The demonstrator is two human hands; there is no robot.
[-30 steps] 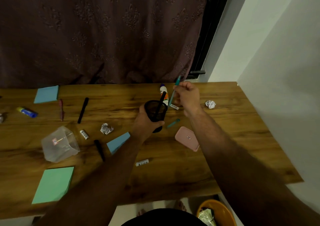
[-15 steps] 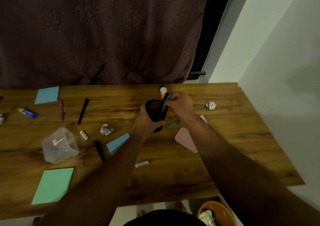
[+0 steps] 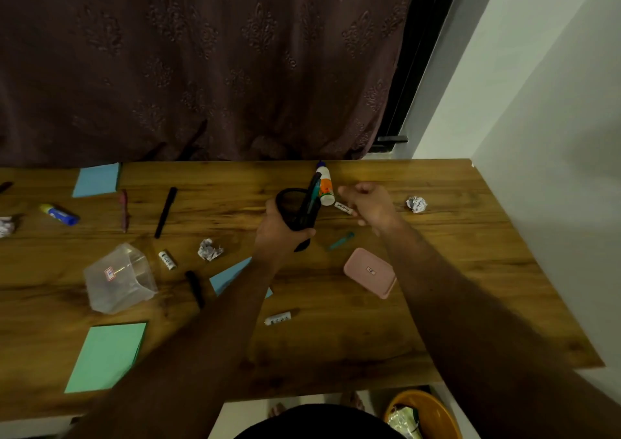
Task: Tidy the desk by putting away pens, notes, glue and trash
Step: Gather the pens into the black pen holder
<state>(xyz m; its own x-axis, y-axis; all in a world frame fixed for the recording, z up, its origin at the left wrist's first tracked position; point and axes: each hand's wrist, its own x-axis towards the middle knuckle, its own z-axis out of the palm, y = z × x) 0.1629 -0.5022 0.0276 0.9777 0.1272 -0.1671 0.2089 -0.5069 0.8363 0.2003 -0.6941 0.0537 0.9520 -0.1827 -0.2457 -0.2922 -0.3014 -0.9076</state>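
My left hand [image 3: 280,233] grips a black pen cup [image 3: 295,208] held above the wooden desk [image 3: 437,304]. A teal pen [image 3: 315,193] and a black pen stand inside the cup. My right hand [image 3: 369,203] hovers just right of the cup, fingers loosely curled, holding nothing. A white glue bottle [image 3: 325,185] stands behind the cup. A teal pen cap [image 3: 341,241] lies below my right hand. Black pens [image 3: 165,212] [image 3: 195,287], a red pen [image 3: 124,210], a blue glue stick [image 3: 59,214] and crumpled paper balls [image 3: 416,204] [image 3: 210,250] lie around.
Blue sticky notes [image 3: 97,180] [image 3: 230,275] and a green pad [image 3: 107,356] lie on the desk. A clear plastic box [image 3: 119,279] sits on its side at left, a pink case [image 3: 369,272] at right. An orange bin [image 3: 430,415] stands below the front edge.
My right hand lowered the teal pen into the cup, let go of it and drew back to the right. The left hand kept holding the cup.
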